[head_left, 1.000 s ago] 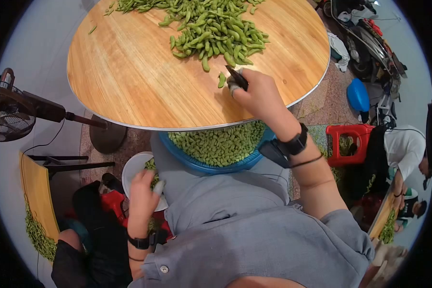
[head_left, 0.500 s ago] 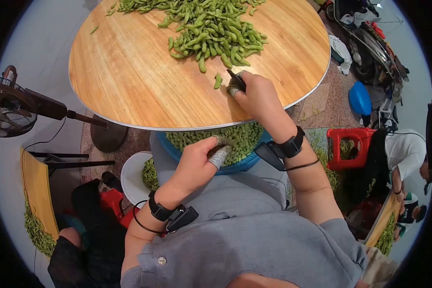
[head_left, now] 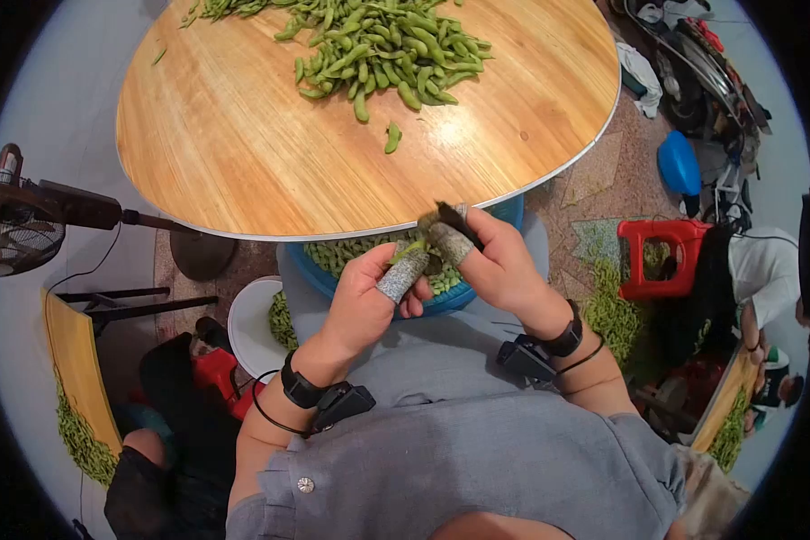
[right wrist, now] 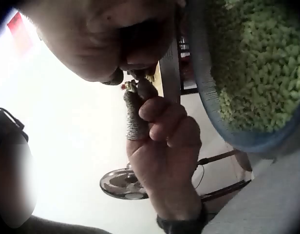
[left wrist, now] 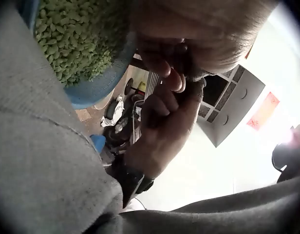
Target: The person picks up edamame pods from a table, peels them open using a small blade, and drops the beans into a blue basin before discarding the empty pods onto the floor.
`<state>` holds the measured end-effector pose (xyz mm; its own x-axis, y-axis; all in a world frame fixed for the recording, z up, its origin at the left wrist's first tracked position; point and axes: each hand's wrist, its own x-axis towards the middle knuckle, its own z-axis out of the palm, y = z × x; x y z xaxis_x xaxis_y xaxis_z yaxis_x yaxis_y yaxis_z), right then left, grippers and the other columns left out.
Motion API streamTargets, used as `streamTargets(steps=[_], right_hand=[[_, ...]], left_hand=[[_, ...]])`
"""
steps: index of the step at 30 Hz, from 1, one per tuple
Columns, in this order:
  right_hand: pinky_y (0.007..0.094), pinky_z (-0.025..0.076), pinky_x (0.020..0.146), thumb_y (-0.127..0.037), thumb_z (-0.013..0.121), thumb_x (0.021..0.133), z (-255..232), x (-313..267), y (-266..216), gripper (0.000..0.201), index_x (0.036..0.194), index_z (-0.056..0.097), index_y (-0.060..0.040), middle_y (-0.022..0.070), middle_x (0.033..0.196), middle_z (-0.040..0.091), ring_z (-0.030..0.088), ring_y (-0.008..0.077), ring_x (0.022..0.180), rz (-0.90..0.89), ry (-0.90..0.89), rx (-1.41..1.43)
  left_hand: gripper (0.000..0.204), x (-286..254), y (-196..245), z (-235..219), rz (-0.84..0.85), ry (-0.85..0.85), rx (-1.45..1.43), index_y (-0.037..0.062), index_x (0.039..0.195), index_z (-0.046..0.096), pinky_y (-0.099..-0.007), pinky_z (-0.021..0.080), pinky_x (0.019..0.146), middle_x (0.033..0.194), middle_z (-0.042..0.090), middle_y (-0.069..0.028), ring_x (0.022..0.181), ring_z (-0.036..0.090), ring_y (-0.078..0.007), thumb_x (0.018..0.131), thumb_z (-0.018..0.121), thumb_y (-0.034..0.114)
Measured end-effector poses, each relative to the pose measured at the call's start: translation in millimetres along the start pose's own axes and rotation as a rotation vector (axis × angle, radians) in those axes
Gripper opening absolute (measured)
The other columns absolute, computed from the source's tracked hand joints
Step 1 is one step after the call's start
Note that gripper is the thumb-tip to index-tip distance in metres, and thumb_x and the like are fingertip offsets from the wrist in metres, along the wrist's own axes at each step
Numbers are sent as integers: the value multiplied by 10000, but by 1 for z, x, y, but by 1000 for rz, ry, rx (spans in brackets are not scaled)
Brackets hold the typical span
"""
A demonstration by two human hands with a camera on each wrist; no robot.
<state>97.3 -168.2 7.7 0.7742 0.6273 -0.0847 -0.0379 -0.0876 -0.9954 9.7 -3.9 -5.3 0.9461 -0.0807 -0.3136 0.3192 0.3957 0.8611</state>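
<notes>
My two hands meet over the blue basin (head_left: 308, 277), just off the table's near edge. Between thumb and fingers my left hand (head_left: 360, 292) pinches a green soybean pod (head_left: 409, 251), mostly hidden by the wrapped thumb. My right hand (head_left: 509, 265) grips a small black tool (head_left: 455, 219) with a pointed end; its kind is unclear. Grey-white wraps cover both thumbs, and the right one touches the left hand's fingertips. Shelled green beans (right wrist: 257, 63) fill the basin below. One loose pod (head_left: 392, 138) lies on the table (head_left: 243, 153), in front of a pod heap (head_left: 391, 54).
A white bucket (head_left: 247, 315) with green pods inside stands at the left, near a standing fan (head_left: 22, 216). To the right are a red stool (head_left: 634, 261), pods scattered on the floor (head_left: 610, 310) and a blue container (head_left: 678, 164). Other people sit at both sides.
My left hand has swung from beside the white bucket over to the basin. My right hand has drawn back from the tabletop with the black tool to meet it.
</notes>
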Motion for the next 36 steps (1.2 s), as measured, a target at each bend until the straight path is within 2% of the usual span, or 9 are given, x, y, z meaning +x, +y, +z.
streamTargets(steps=[2, 8, 14, 20, 26, 28, 31, 32, 36], right_hand=[[289, 482, 774, -34, 483, 846, -2, -7, -1, 288, 1124, 537, 25, 114, 922, 631, 595, 145, 846, -86, 6, -119], [307, 474, 789, -57, 453, 841, -1, -18, -9, 361, 1192, 501, 15, 154, 957, 615, 595, 193, 861, 41, -189, -155], [291, 473, 717, -44, 450, 824, 0, -19, -10, 378, 1195, 502, 7, 93, 872, 589, 557, 149, 782, 115, -237, -125], [259, 461, 678, -30, 457, 819, 2, -23, -13, 382, 1197, 503, 2, 56, 872, 572, 524, 104, 768, 224, -284, 7], [261, 461, 668, -28, 452, 825, 7, -22, 3, 381, 1202, 495, 4, 47, 845, 571, 522, 96, 748, 140, -232, -70], [236, 426, 560, -31, 433, 835, 10, -21, 4, 404, 1235, 488, -34, 10, 768, 530, 482, 69, 650, 132, -232, 6], [206, 335, 458, -40, 409, 859, 5, -22, -2, 428, 1279, 471, -93, -33, 700, 456, 398, 43, 554, 393, -318, 367], [189, 246, 417, -55, 388, 883, 7, -22, -1, 444, 1310, 451, -160, -64, 659, 383, 308, 26, 502, 435, -335, 430], [177, 243, 429, -70, 356, 904, 6, -25, 0, 434, 1312, 433, -199, -71, 657, 369, 293, 21, 512, 525, -411, 541]], left_hand=[[168, -2, -1, 0, 9, 4, 16, 35, 1015, 582, -190, 425, 520, 772, 621, -23, 601, 544, -66, 952, 483, 156], [166, -5, -9, -1, 71, 135, 17, 43, 943, 570, -191, 394, 515, 715, 550, 17, 579, 479, -49, 956, 469, 174], [197, -8, -8, -8, 57, 21, 198, 43, 926, 579, -205, 378, 511, 679, 526, 13, 561, 465, -67, 954, 494, 218], [122, -8, -9, -6, 65, 118, 48, 57, 834, 568, -189, 346, 499, 699, 524, 44, 572, 438, -27, 912, 485, 104], [115, -5, -25, -12, 418, 194, 649, 9, 815, 541, -292, 401, 554, 690, 520, -90, 590, 475, -175, 873, 547, 108], [123, -6, -24, -10, 483, 203, 763, -9, 825, 531, -326, 418, 589, 707, 494, -141, 624, 478, -238, 858, 557, 107], [132, -10, -21, -13, 316, 139, 641, -11, 827, 538, -310, 414, 575, 694, 503, -120, 626, 498, -202, 864, 555, 115], [172, -10, -25, -19, 313, 87, 583, 14, 865, 590, -208, 376, 534, 679, 534, 20, 602, 466, -60, 921, 522, 162], [169, -15, -12, -19, 185, -12, 477, 9, 828, 571, -263, 396, 514, 637, 523, -31, 566, 500, -123, 906, 516, 149]])
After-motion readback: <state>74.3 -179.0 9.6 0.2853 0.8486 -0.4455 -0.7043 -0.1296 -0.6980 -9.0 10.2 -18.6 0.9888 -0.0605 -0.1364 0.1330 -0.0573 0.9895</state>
